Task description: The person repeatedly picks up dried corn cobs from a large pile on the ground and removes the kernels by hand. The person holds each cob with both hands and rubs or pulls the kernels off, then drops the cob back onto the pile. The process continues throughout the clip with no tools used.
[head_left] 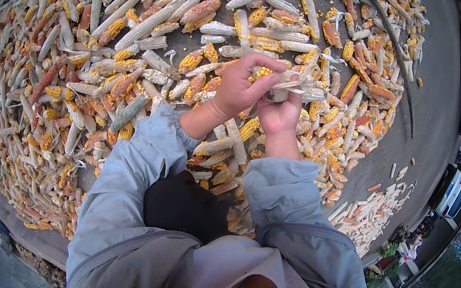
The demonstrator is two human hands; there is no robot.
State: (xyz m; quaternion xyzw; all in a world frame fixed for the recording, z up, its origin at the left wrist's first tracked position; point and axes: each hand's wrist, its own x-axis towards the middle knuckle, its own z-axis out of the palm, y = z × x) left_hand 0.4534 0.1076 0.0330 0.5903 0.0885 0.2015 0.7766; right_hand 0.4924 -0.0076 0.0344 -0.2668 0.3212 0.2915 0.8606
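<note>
Sprawling across the left, a heap of corn cobs [76,61] covers the ground. Centre frame, the left hand [239,88] closes its grip over a half-shelled cob [286,87], thumb on the kernels, while the right hand [281,116] clasps it from below.

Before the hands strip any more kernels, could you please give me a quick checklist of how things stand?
1. Left hand gripping the pale, partly shelled corn cob: ok.
2. Right hand supporting that cob from below: ok.
3. Yellow kernels left on the cob, under the left fingers: ok.
4. Cob held apart from the spread pile of yellow and reddish cobs: ok.
5. Far side of the cob: cannot tell.
</note>
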